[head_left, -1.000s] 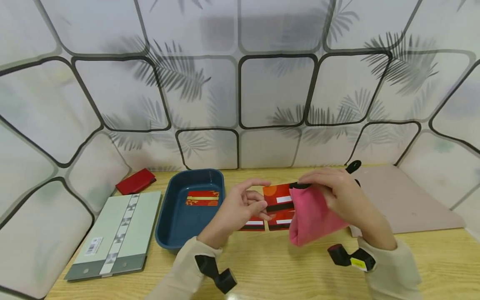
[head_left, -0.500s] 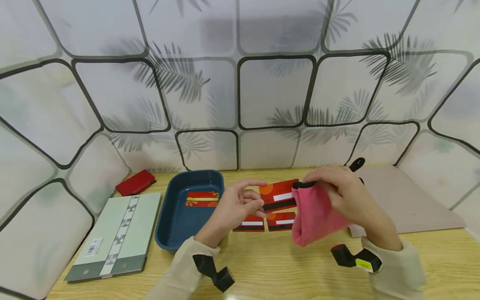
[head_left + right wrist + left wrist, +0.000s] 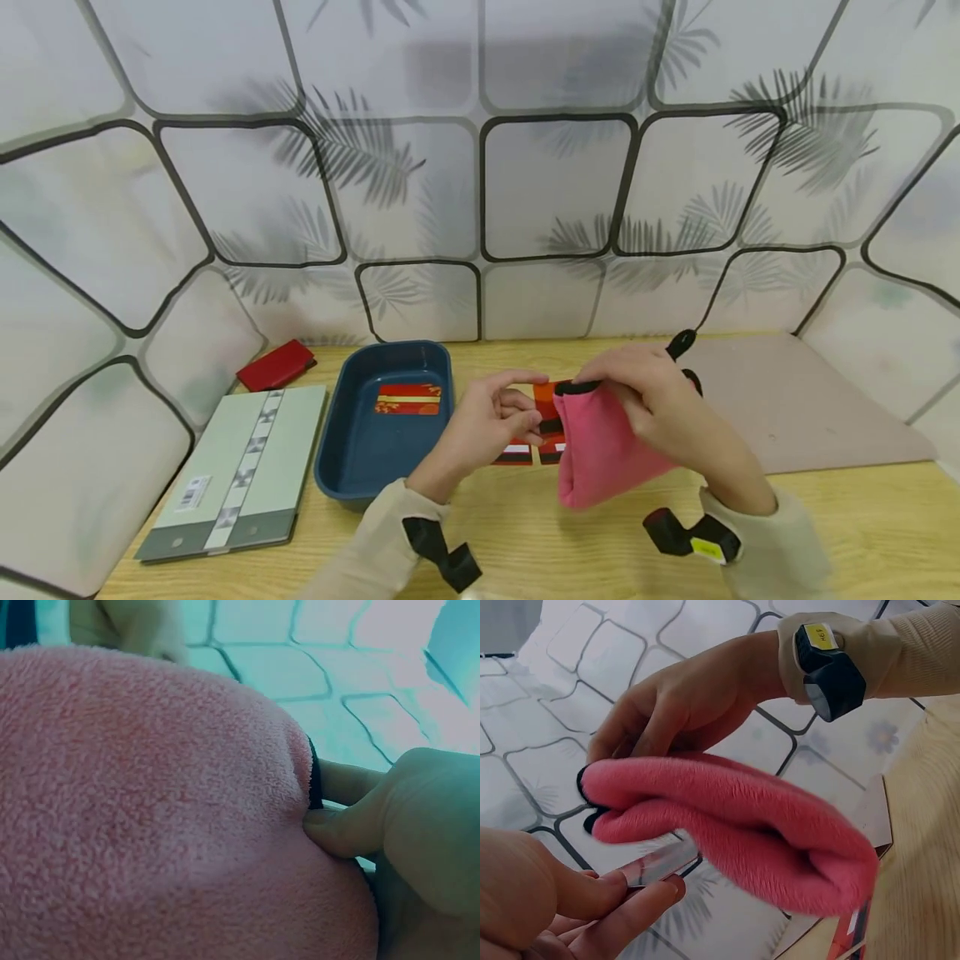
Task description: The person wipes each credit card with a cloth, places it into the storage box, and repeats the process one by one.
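Note:
My left hand (image 3: 483,425) pinches a red card (image 3: 547,400) with an orange spot and a dark stripe between thumb and fingers. A folded pink plush cloth (image 3: 603,446) with black edging covers the card's right part. That cloth hangs from my right hand (image 3: 660,404), whose thumb (image 3: 349,825) presses it from one side with fingers on the other. In the left wrist view, the card's thin edge (image 3: 660,862) shows below the cloth's fold. Two more red cards lie on the table under the hands, one at left (image 3: 514,454) and one partly hidden (image 3: 551,452).
A blue basin (image 3: 324,450) left of the hands holds a red card with a gold band (image 3: 408,398). Further left lie a mint-green folder (image 3: 281,467) and a red wallet (image 3: 276,367). A pale pinkish board (image 3: 817,400) lies at right; a patterned curtain (image 3: 555,183) stands behind.
The cloth first slid right, baring more of the card, then moved back left and now covers most of it. My left hand keeps its pinch on the card.

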`<state>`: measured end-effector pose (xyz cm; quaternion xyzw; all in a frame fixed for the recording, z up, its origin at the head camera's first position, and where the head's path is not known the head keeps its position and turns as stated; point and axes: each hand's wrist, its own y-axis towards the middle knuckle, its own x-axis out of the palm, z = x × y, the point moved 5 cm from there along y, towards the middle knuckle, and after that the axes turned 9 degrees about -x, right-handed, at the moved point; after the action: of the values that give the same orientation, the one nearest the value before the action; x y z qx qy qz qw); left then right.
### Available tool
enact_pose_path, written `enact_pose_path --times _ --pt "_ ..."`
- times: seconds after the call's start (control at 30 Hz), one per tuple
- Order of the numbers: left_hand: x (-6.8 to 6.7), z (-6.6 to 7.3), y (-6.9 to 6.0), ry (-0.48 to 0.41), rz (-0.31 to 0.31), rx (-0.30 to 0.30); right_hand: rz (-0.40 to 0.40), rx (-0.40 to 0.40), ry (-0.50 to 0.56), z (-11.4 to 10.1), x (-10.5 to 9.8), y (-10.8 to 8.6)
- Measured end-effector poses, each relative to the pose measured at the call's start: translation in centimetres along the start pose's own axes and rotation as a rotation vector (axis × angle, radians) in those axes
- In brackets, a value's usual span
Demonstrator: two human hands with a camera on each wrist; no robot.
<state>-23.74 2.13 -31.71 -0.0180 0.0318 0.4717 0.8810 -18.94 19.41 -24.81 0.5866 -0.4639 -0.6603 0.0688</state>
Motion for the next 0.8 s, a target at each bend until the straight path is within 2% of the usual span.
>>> enact_pose_path --times 0.1,0.33,0.57,0.8 --pt "0.2 -0.2 0.1 -0.002 0.001 -0.005 -0.031 0.025 -0.007 -0.2 1.2 0.0" --pt "0.4 -0.2 0.1 0.017 -0.01 0.011 -0.024 0.025 -0.042 0.0 2.4 0.0" --pt "0.0 -0.3 -0.1 0.033 0.013 -0.012 -0.016 0.026 -0.052 0.2 2.4 0.0" --pt "-0.4 -0.1 -0.1 0.065 0.025 0.012 0.023 -0.026 -0.088 0.9 1.2 -0.1"
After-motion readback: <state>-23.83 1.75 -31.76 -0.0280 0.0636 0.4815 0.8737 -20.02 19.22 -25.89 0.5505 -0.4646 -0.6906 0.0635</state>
